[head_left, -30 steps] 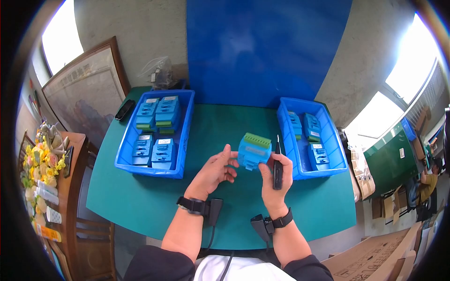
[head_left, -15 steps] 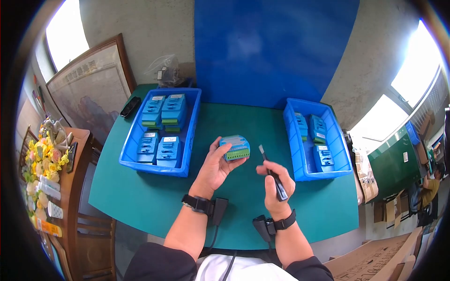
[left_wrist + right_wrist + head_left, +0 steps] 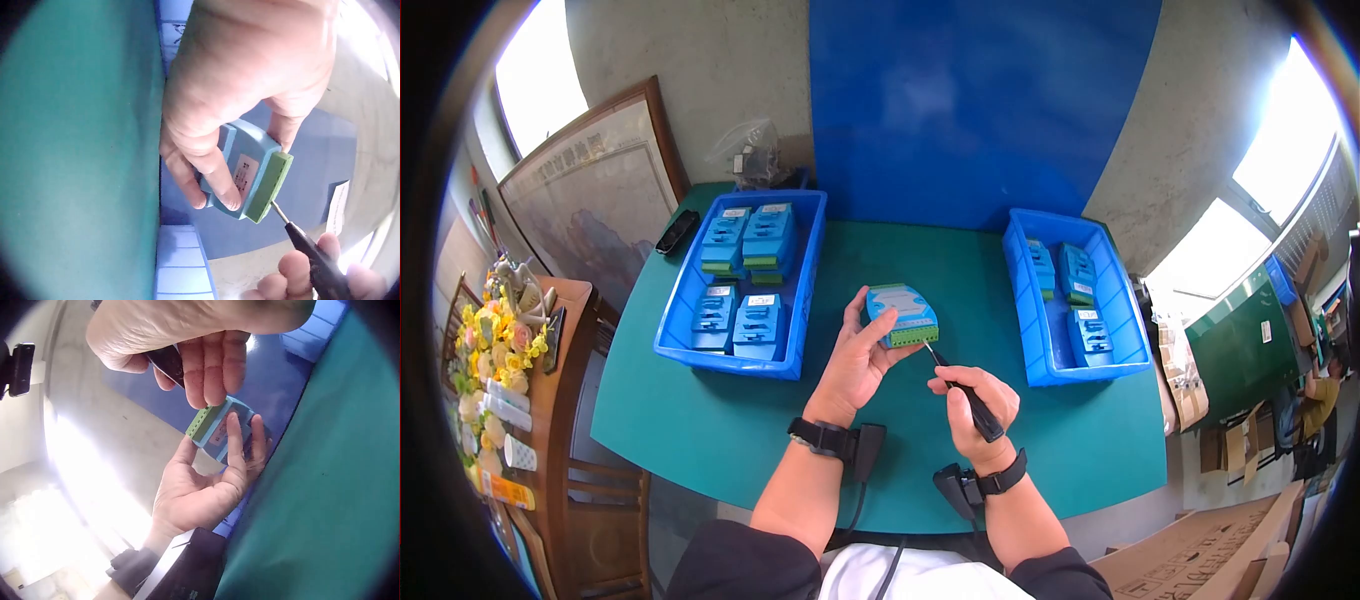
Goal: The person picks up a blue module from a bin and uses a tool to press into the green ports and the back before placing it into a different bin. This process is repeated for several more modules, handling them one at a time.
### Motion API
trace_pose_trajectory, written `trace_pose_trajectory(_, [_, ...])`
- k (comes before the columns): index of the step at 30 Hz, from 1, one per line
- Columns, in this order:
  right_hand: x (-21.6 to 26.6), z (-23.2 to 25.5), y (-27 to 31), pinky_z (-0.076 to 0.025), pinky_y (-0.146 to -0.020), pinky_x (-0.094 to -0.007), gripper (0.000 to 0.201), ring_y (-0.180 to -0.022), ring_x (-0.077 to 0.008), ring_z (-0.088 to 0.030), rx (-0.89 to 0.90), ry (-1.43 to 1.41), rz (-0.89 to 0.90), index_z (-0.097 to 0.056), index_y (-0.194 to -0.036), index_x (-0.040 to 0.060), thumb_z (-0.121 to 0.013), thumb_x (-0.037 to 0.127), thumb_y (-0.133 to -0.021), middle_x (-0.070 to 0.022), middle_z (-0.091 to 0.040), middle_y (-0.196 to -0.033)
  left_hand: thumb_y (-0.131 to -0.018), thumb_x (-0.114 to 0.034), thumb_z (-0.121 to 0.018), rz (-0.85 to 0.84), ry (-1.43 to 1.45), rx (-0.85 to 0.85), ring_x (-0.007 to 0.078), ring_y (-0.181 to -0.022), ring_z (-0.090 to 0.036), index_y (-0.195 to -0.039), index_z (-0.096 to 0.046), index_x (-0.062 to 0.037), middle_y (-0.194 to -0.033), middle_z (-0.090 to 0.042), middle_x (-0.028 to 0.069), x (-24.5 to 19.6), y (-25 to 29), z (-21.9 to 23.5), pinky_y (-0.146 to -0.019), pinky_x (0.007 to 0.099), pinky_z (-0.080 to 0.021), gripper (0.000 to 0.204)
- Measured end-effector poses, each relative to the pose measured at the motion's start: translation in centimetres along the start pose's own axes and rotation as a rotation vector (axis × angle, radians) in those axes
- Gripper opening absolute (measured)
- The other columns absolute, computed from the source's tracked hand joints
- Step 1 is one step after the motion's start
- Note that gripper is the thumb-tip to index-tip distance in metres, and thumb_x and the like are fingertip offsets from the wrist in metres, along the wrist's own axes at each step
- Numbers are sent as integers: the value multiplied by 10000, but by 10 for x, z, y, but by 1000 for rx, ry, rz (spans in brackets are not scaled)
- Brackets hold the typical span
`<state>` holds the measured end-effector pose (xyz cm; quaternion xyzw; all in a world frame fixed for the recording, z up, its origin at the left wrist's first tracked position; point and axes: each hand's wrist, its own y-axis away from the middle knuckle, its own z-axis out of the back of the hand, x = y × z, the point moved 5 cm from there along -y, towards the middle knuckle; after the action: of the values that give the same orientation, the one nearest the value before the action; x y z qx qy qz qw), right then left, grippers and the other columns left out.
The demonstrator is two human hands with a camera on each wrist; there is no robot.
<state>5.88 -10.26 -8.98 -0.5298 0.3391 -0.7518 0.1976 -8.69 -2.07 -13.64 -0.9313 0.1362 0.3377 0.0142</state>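
Observation:
Above the middle of the table, the left hand [image 3: 855,365] grips a blue module [image 3: 897,303] between thumb and fingers, its green terminal strip [image 3: 913,337] facing the right hand. The right hand [image 3: 978,415] holds a black-handled screwdriver [image 3: 972,405], whose metal tip meets the green strip. In the left wrist view the tip of the screwdriver [image 3: 312,253] is at the edge of the strip [image 3: 270,187]. The right wrist view shows the left hand's fingers spread over the labelled side of the module [image 3: 219,428]; the right hand [image 3: 187,337] hides the tip there.
A blue bin [image 3: 798,300] with several blue modules stands on the left of the green table [image 3: 880,470], another bin [image 3: 1138,335] with modules on the right. A black object [image 3: 678,231] lies beyond the left bin, near a clear plastic bag [image 3: 752,150].
The module passed from the right hand to the left and turned, green strip towards the right hand. The right hand then brought the screwdriver tip leftward and down to the strip.

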Motion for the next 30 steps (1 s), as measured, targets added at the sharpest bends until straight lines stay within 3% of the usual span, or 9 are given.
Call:
trace_pose_trajectory(12, [2, -10, 2, -515, -566, -275, 147, -623, -202, -665, 77, -41, 6, -663, -880, 1, -577, 44, -770, -106, -665, -702, -908, -122, -600, -22, -89, 31, 304, -1198, -500, -1467, -42, -105, -1330, -406, 167, 2, -1, 1, -966, 489, -466, 790])
trace_pose_trajectory(21, [-5, 2, 5, -517, -547, -269, 125, -598, -198, -673, -32, -21, -102, -666, -843, -8, -564, 37, -785, -111, -670, -704, -847, 17, -619, -74, -109, 49, 253, -1213, -476, -1484, -120, -209, -1334, -402, 123, -1, -1, 0, -965, 411, -469, 841])
trace_pose_trajectory(30, [-11, -3, 4, -506, -542, -261, 120, -585, -184, -663, -16, -15, -157, -666, -833, -8, -560, 42, -803, -100, -662, -680, -787, 69, -653, -123, -164, 87, 254, -1230, -461, -1490, -110, -222, -1346, -394, 116, -4, 0, -4, -974, 408, -466, 934])
